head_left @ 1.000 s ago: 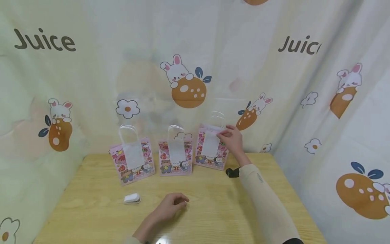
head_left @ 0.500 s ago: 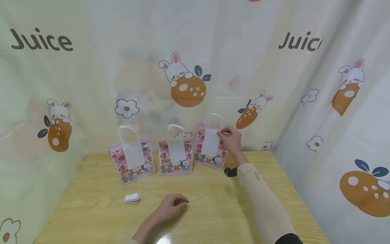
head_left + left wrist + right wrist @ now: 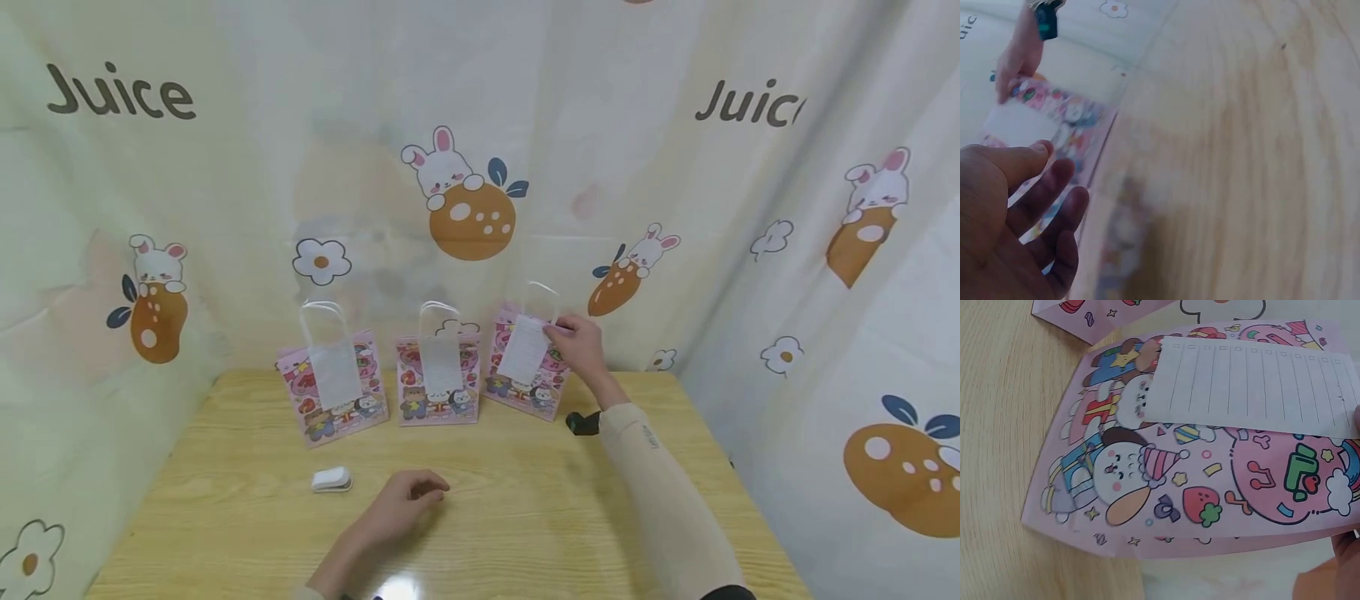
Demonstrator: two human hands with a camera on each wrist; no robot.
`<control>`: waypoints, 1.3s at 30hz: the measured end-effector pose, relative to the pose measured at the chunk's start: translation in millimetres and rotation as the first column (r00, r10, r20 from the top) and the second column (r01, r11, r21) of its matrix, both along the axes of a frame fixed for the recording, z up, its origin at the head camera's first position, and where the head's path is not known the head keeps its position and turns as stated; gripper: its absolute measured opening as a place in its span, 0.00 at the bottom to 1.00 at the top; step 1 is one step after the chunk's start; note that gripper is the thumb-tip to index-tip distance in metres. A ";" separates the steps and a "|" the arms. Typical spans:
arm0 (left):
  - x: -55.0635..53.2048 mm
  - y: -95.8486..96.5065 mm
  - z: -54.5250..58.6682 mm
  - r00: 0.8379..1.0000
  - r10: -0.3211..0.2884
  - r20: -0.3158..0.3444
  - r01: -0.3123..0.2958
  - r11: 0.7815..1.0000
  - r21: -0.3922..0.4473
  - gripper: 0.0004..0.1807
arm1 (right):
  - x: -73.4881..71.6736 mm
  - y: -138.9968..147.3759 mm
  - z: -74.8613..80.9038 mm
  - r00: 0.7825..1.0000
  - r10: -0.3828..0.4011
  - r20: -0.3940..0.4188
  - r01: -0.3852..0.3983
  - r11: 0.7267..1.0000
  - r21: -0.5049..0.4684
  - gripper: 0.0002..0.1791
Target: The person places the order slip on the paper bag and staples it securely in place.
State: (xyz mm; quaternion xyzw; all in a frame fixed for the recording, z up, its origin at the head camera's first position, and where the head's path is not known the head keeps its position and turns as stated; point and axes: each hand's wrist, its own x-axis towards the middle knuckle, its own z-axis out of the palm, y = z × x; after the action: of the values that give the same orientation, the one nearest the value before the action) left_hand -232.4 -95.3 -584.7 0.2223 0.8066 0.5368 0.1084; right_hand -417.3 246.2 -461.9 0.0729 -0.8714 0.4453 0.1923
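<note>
At the back right of the table, my right hand [image 3: 581, 346] pinches the top right corner of a white lined paper slip [image 3: 522, 350] against the upper edge of a pink cartoon gift bag [image 3: 540, 400]. In the right wrist view the thumb lies on the end of the lined slip [image 3: 1254, 387], with fingers partly hidden behind the bag [image 3: 1204, 506]. The slip slants across the bag's front. My left hand [image 3: 405, 504] hovers low over the front middle of the table, fingers loosely curled around nothing; the left wrist view shows its fingers [image 3: 1054, 178] apart.
Two more pink gift bags, a left one [image 3: 311, 417] and a middle one [image 3: 408, 408], stand alongside, each with a white slip on its front. A small white stapler-like object [image 3: 332, 479] lies front left. A printed curtain [image 3: 360, 167] hangs directly behind the table [image 3: 487, 542].
The slip under my right hand has tilted, its top leaning further right. My left hand has shifted slightly left and stays loose. The head view has moved a little.
</note>
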 end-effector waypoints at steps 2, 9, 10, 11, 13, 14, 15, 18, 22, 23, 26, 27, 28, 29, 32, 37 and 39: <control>-1.1 -8.6 3.1 1.000 0.012 -0.024 -0.012 1.000 -0.012 0.11 | 3.6 4.1 1.3 1.000 0.003 -0.008 -0.003 1.000 0.020 0.12; -3.5 -40.4 24.1 0.982 0.099 -0.159 -0.106 0.994 -0.038 0.09 | 23.1 19.0 9.9 0.999 0.034 0.019 -0.035 0.997 0.075 0.12; -3.0 -44.8 27.2 0.978 0.119 -0.172 -0.129 0.991 -0.046 0.09 | 26.3 20.5 10.2 0.999 0.046 0.025 -0.048 0.997 0.067 0.12; -2.4 -49.2 29.7 0.973 0.140 -0.186 -0.152 0.987 -0.053 0.08 | 29.4 22.1 10.2 0.998 0.061 0.030 -0.063 0.996 0.064 0.11; -0.9 -57.8 33.7 0.962 0.189 -0.198 -0.207 0.976 -0.072 0.08 | 35.4 24.2 9.8 0.996 0.085 0.024 -0.087 0.993 0.074 0.11; -0.4 -62.2 35.1 0.955 0.213 -0.208 -0.234 0.969 -0.083 0.08 | 38.5 24.8 9.7 0.995 0.096 0.021 -0.097 0.992 0.081 0.10; 0.3 -66.7 36.7 0.948 0.239 -0.212 -0.263 0.960 -0.094 0.08 | 41.9 25.0 10.1 0.995 0.103 0.017 -0.104 0.990 0.090 0.10; 1.0 -80.9 38.9 0.930 0.294 -0.222 -0.323 0.940 -0.111 0.08 | 51.1 25.5 12.3 0.993 0.117 0.000 -0.116 0.987 0.110 0.09; 0.4 -101.9 33.9 0.909 0.321 -0.266 -0.359 0.927 -0.108 0.08 | 66.9 24.9 18.2 0.989 0.150 -0.020 -0.147 0.982 0.116 0.07; 0.1 -107.0 31.2 0.904 0.322 -0.281 -0.363 0.926 -0.106 0.08 | 71.4 24.8 19.4 0.987 0.160 -0.020 -0.157 0.981 0.115 0.07; 0.0 -119.5 23.1 0.888 0.333 -0.318 -0.384 0.916 -0.112 0.07 | 84.8 23.8 22.2 0.979 0.201 -0.016 -0.198 0.974 0.110 0.05; 0.0 -122.7 20.8 0.885 0.335 -0.323 -0.388 0.914 -0.115 0.07 | 89.0 22.9 22.8 0.976 0.217 -0.016 -0.214 0.971 0.106 0.04; 0.4 -125.7 18.4 0.883 0.340 -0.322 -0.392 0.913 -0.112 0.07 | 93.1 21.8 23.4 0.972 0.236 -0.025 -0.232 0.967 0.106 0.04; 1.0 -128.1 16.5 0.883 0.342 -0.321 -0.394 0.912 -0.111 0.08 | 96.5 20.6 23.3 0.967 0.254 -0.034 -0.249 0.963 0.104 0.04; 2.6 -133.5 10.7 0.882 0.353 -0.311 -0.402 0.909 -0.107 0.07 | 106.0 15.1 22.6 0.952 0.298 -0.070 -0.289 0.951 0.114 0.04; 3.8 -138.3 2.2 0.876 0.369 -0.310 -0.413 0.906 -0.088 0.10 | 120.2 -0.2 23.7 0.944 0.317 -0.092 -0.305 0.944 0.123 0.07; 3.7 -139.1 -0.6 0.872 0.373 -0.316 -0.416 0.906 -0.080 0.13 | 124.6 -7.4 23.7 0.935 0.341 -0.098 -0.330 0.937 0.113 0.07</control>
State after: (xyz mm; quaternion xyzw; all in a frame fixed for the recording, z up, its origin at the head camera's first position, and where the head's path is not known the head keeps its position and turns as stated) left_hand -228.7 -234.4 -585.3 0.1212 0.8789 0.4485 -0.1085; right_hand -292.7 238.9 -438.2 0.2553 -0.8536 0.4250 0.1598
